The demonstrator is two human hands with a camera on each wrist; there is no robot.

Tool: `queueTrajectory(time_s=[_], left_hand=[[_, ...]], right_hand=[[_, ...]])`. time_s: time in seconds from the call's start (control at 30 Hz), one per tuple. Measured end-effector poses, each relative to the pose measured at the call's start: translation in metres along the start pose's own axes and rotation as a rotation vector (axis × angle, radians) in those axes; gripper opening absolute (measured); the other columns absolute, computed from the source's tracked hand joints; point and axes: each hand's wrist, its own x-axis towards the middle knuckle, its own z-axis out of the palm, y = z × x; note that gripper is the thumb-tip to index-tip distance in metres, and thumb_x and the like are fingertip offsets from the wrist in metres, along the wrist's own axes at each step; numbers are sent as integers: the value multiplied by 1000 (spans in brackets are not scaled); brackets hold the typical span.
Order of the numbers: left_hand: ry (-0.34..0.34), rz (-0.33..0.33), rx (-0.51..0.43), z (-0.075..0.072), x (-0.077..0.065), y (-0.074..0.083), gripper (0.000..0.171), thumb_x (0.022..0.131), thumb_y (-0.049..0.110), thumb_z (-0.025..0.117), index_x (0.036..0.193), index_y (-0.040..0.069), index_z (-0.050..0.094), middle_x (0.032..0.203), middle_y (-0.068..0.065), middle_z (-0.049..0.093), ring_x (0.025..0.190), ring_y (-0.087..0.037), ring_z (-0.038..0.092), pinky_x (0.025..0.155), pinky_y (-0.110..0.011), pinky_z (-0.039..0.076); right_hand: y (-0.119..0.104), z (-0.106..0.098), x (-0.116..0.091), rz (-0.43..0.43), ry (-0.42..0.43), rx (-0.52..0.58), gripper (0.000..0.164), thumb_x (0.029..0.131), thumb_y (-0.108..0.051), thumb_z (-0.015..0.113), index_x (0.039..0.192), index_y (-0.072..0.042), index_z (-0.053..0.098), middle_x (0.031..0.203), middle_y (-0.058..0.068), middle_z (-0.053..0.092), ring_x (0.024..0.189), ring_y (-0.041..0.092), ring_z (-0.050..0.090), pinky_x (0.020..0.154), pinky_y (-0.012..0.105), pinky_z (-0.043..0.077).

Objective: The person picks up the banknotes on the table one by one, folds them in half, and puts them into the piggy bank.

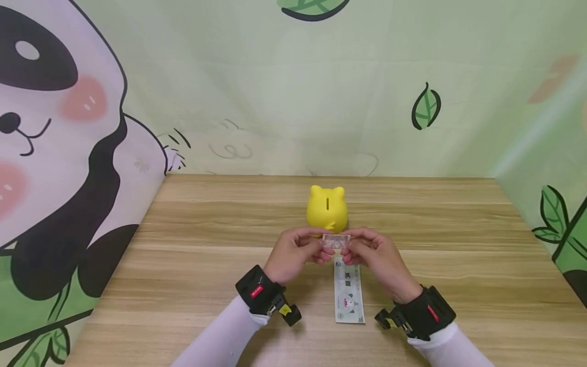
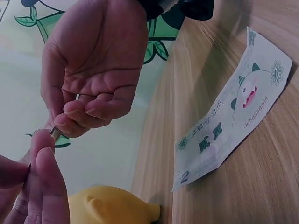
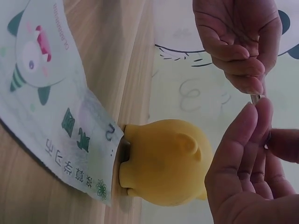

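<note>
Both hands meet at the middle of the table, just in front of a yellow piggy bank with a dark slot on top. Between them they pinch a small folded banknote, pale with faint print. The left hand holds its left end between thumb and fingers, and the right hand grips the right end the same way. Below the hands, a flat banknote marked with a 2 and a cartoon animal lies on the table, touched by neither hand. In both wrist views the fingers mostly cover the folded note.
The wood-grain table spreads to either side of the hands. A green fabric backdrop with a panda and leaves rises behind and along the sides. Each wrist wears a black camera band.
</note>
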Motion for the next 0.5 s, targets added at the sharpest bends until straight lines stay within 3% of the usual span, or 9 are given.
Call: queueTrajectory(time_s=[0.2, 0.5], left_hand=[[3, 5, -1, -1, -1, 1, 32, 102, 2, 54, 131, 4, 67, 101, -23, 78, 81, -18, 77, 84, -45, 64], [10, 37, -20, 1, 0, 1, 24, 103, 2, 54, 119, -2, 71, 105, -25, 77, 83, -16, 77, 81, -37, 65]], right_hand=[[1, -1, 0, 10, -3, 12, 33, 106, -10, 54, 135, 6, 60, 92, 0, 73, 84, 13, 71, 82, 28, 61], [3, -2, 2, 2, -9, 38, 31, 105, -8, 54, 130, 6, 64, 93, -1, 74, 84, 13, 70, 83, 29, 62]])
